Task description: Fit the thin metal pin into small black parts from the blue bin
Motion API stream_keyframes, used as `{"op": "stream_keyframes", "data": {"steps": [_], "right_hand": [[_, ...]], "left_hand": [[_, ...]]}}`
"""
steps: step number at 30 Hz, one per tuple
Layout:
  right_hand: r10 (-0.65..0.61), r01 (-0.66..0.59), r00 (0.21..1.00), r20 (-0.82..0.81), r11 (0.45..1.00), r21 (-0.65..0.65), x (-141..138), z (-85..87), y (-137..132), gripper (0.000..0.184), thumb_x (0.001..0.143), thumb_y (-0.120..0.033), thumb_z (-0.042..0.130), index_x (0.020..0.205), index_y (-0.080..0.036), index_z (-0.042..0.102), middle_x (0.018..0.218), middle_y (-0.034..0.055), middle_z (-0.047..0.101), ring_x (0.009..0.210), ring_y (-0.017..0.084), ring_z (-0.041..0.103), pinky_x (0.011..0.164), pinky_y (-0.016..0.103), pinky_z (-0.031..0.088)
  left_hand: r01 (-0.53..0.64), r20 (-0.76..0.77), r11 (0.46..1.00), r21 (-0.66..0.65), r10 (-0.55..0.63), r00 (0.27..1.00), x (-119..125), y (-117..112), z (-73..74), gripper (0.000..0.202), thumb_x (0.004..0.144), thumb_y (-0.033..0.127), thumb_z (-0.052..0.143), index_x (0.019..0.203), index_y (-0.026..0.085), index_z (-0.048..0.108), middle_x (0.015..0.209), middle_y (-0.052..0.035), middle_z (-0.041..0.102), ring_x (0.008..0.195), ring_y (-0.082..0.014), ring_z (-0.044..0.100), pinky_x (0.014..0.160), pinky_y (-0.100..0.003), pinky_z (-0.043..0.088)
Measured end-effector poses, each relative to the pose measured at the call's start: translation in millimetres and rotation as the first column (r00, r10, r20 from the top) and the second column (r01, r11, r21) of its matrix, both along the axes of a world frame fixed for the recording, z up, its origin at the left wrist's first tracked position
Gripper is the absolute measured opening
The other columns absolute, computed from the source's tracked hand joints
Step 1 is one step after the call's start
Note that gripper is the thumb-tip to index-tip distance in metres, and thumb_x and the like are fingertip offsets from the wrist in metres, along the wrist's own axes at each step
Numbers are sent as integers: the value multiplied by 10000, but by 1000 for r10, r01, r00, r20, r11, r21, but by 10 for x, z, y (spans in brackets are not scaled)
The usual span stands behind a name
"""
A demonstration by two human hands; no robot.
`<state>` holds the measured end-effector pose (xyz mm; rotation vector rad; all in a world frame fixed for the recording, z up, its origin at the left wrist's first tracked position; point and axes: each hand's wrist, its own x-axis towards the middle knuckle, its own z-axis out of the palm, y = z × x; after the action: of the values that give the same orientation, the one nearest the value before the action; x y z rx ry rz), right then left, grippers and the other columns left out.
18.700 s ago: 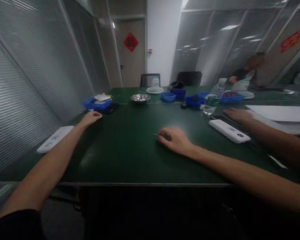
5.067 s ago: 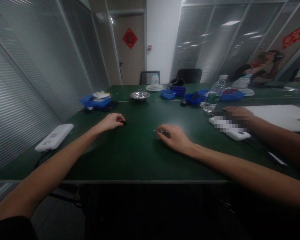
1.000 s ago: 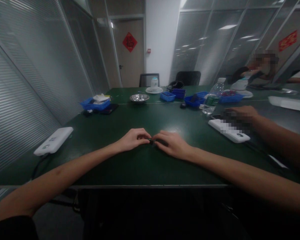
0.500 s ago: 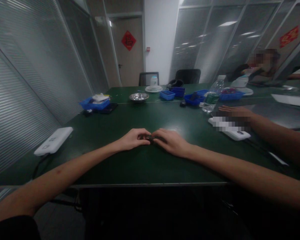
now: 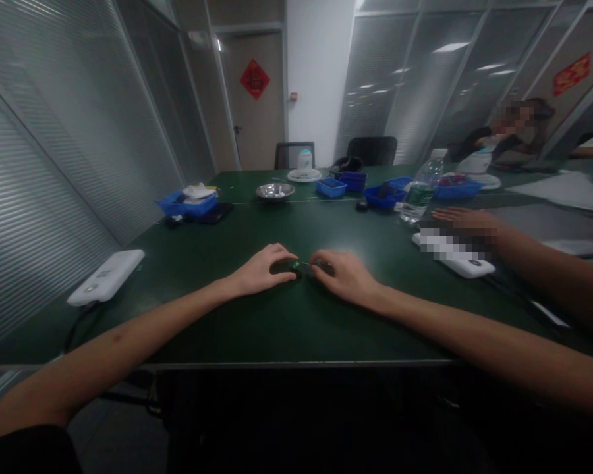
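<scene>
1. In the centre of the frame, a small green-and-dark piece (image 5: 296,265) is at the fingertips of the left hand (image 5: 264,271); that grip is parted, thumb and fingers curved, and whether it has hold of the piece is unclear.
2. The right hand (image 5: 346,276), just beside it, has its grip closed on a thin tool (image 5: 305,264), tip pointing at the piece.
3. At right, another person's hand (image 5: 462,220) lies behind a white device (image 5: 467,262), partly blurred out; a similar white block (image 5: 107,276) lies at centre left, with a black cable.
4. A clear bottle (image 5: 418,197) stands upright at right, partly blocking the blue trays behind.
5. Upper left on the green worktop (image 5: 257,329), a blue tray (image 5: 188,207) holds crumpled white material.
6. At upper centre, a metal bowl (image 5: 275,192) holds small white pieces.
7. Right of centre, one blue tray (image 5: 380,199) holds something dark; another (image 5: 458,189), farther right, holds reddish items.
</scene>
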<state>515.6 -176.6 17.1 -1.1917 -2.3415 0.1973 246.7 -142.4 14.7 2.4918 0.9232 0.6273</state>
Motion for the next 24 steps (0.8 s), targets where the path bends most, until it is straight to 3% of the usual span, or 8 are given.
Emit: {"op": "stream_keyframes", "data": {"steps": [4, 12, 17, 20, 24], "right_hand": [[-7, 7, 1000, 2, 1000, -15, -7, 10, -8, 194, 998, -309, 588, 1134, -215, 689, 967, 51, 729, 769, 171, 628, 663, 279, 424], [-16, 16, 1000, 8, 1000, -3, -25, 17, -20, 176, 995, -304, 596, 1110, -209, 691, 979, 58, 735, 777, 177, 634, 666, 286, 428], [-11, 11, 1000, 11, 1000, -13, -22, 23, -24, 185, 998, -309, 597, 1121, -211, 694, 986, 63, 737, 780, 180, 637, 668, 288, 439], [-9, 9, 1000, 14, 1000, -17, -20, 32, -35, 187, 1000, -310, 595, 1121, -210, 695, 988, 61, 735, 786, 180, 636, 670, 288, 438], [0, 1, 1000, 18, 1000, -23, -13, 37, -40, 191, 1005, -309, 588, 1128, -210, 696, 987, 57, 730, 778, 174, 627, 663, 287, 426]], "left_hand": [[38, -35, 999, 34, -37, 999, 26, 9, -10, 412, 1009, 493, 589, 1314, 241, 704, 1306, -110, 602, 1249, -285, 527, 1086, -447, 423], [30, 0, 999, 33, -30, 1000, 62, 56, -34, 319, 1001, 428, 615, 1206, 227, 753, 1177, -93, 632, 1120, -256, 591, 987, -402, 474], [17, 53, 998, -57, -14, 998, 46, 89, -27, 247, 958, 387, 676, 1092, 199, 764, 1110, -75, 690, 981, -219, 644, 867, -344, 501], [-33, 51, 992, -119, 40, 998, -43, 187, -13, 257, 947, 368, 682, 1133, 207, 758, 1113, -60, 728, 935, -205, 658, 830, -331, 505], [-202, 27, 976, -82, 205, 978, -372, 463, 11, 267, 925, 350, 699, 1154, 235, 776, 1194, -61, 743, 1029, -230, 671, 891, -360, 512]]}}
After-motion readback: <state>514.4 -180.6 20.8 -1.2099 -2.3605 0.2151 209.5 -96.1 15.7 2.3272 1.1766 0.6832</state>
